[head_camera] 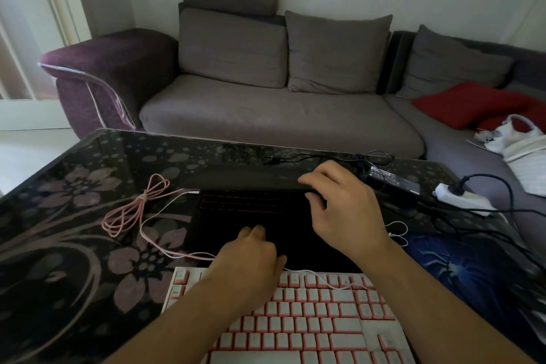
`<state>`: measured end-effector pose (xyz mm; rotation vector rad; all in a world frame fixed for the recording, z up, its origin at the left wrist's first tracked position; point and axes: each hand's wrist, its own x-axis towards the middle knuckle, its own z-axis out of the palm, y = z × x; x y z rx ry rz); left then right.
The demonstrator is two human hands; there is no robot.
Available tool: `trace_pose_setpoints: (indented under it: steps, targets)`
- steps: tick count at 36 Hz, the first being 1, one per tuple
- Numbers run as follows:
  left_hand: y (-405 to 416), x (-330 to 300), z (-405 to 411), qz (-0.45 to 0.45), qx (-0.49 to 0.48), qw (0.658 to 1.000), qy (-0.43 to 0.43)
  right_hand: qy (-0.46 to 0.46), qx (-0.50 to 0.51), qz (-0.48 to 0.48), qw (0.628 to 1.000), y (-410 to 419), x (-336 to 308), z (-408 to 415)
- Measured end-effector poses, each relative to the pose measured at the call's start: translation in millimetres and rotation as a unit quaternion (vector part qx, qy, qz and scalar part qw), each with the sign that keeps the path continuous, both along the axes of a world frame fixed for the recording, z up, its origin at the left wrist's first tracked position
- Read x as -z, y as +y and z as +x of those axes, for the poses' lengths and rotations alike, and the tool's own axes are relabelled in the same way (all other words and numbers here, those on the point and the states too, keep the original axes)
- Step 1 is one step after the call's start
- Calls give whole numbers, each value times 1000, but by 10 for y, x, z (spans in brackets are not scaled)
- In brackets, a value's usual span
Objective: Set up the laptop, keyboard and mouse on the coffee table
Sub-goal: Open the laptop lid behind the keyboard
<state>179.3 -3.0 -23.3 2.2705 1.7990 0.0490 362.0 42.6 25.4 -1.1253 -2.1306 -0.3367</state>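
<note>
Nearest the camera, one white keyboard (298,322) with pink-edged keys lies at the near edge of the coffee table (68,216), partly under both bare forearms. Left hand (251,251) reaches over the keyboard's far edge and rests on the front of the laptop's dark base, fingers curled downward against it; whether they pinch anything cannot be told. Right hand (339,201) is stretched farther out, fingers curled over the edge of the lid and thumb beneath it, gripping the lid, which stands only partly raised above the red-lit keys. One black laptop (251,216) sits mid-table, just beyond the keyboard. One pink cable (133,207), bundled in loops, lies to the laptop's left, and its thin lead runs back toward the keyboard. One blue-patterned mouse pad (455,269) lies by the right edge; no mouse can be made out on it. One black power brick (393,180) and one white power strip (464,199) sit near the far right corner, with black leads trailing off. Beyond the table stands one grey sofa (266,115) bearing two red cushions (472,103).
</note>
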Motion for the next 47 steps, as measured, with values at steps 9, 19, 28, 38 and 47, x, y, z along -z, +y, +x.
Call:
trace_pose_setpoints:
  steps: [9, 19, 28, 38, 47]
  targets:
    - [105, 8, -68, 39, 19, 999, -4, 76, 40, 50, 995, 507, -366, -133]
    - [121, -56, -95, 38, 24, 999, -11, 49, 95, 86, 991, 893, -550, -334]
    - [97, -85, -95, 23, 19, 1000, -7, -39, 141, -50, 988, 935, -563, -359]
    - [107, -93, -72, -12, 25, 999, 27, -128, 217, -150, 956, 1334, -839, -531]
    - [121, -97, -95, -15, 38, 998, 38, -146, 223, -226, 937, 1397, -976, -553]
